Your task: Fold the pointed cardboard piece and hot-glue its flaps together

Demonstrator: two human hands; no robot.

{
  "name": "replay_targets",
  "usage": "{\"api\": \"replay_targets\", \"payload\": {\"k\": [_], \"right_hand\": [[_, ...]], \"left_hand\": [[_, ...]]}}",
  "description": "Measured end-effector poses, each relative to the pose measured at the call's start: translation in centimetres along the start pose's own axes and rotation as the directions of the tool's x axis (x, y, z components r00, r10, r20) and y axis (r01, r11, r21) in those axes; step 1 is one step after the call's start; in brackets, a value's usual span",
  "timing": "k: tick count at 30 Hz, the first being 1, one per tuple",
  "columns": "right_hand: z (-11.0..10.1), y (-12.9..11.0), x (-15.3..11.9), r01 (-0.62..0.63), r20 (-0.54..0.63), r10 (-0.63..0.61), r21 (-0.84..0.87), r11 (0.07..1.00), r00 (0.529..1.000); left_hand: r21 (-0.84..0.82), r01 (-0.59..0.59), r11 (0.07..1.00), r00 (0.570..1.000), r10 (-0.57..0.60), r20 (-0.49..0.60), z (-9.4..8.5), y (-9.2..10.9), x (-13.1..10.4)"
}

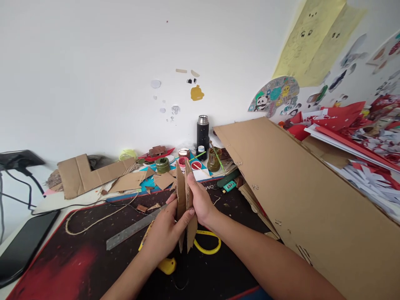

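Observation:
Between my two hands stands a pair of cardboard pieces (181, 196), seen nearly edge-on, with a narrow gap between them at the top. My left hand (167, 227) grips them low on the left, its thumb laid across the near edges. Higher up on the right, my right hand (201, 200) is closed on the same pieces, thumb pointing up along the edge. Under the hands lie a yellow-handled pair of scissors (208, 243) and a yellow-handled tool (168, 266), partly hidden by my left hand. A metal ruler (125, 233) reaches out to the left.
A large cardboard sheet (300, 179) leans along the right side. Paint jars (162, 165), cardboard scraps (129, 181) and a black flask (202, 133) stand toward the wall. A phone (26, 246) lies left of the dark mat (78, 258), near a loose string (90, 228).

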State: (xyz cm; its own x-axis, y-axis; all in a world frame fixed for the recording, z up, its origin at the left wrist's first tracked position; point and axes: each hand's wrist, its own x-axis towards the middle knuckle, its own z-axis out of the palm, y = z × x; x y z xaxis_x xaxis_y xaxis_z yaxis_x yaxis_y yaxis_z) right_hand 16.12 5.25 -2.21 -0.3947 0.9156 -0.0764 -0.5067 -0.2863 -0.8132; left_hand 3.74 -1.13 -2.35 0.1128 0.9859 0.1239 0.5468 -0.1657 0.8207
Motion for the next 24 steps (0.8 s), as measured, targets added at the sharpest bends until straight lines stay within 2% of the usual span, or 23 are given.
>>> {"api": "replay_targets", "payload": {"k": [3, 12, 16, 22, 24], "right_hand": [[-0.02, 0.02, 0.02, 0.035, -0.054, -0.036, -0.028, 0.999, 0.998], [0.00, -0.30, -0.12, -0.017, -0.013, 0.016, -0.121, 0.992, 1.000], [-0.19, -0.23, -0.05, 0.020, -0.023, -0.023, -0.097, 0.995, 0.999], [-0.14, -0.16, 0.01, 0.024, 0.131, -0.031, 0.051, 0.998, 0.991], [-0.13, -0.11, 0.06, 0.015, 0.148, -0.025, 0.069, 0.997, 0.989]], "left_hand": [[-0.005, -0.028, 1.000, 1.000, 0.028, 0.015, 0.19, 0.01, 0.07], [-0.012, -0.037, 0.999, 0.999, 0.037, 0.003, 0.55, -0.81, 0.15], [-0.048, -0.027, 0.998, 0.999, 0.026, -0.025, 0.53, -0.66, 0.15], [-0.211, 0.070, 0.975, 0.997, -0.077, -0.026, -0.18, -0.21, 0.22], [-0.244, 0.083, 0.966, 0.995, -0.094, -0.033, -0.20, -0.27, 0.26]]}}
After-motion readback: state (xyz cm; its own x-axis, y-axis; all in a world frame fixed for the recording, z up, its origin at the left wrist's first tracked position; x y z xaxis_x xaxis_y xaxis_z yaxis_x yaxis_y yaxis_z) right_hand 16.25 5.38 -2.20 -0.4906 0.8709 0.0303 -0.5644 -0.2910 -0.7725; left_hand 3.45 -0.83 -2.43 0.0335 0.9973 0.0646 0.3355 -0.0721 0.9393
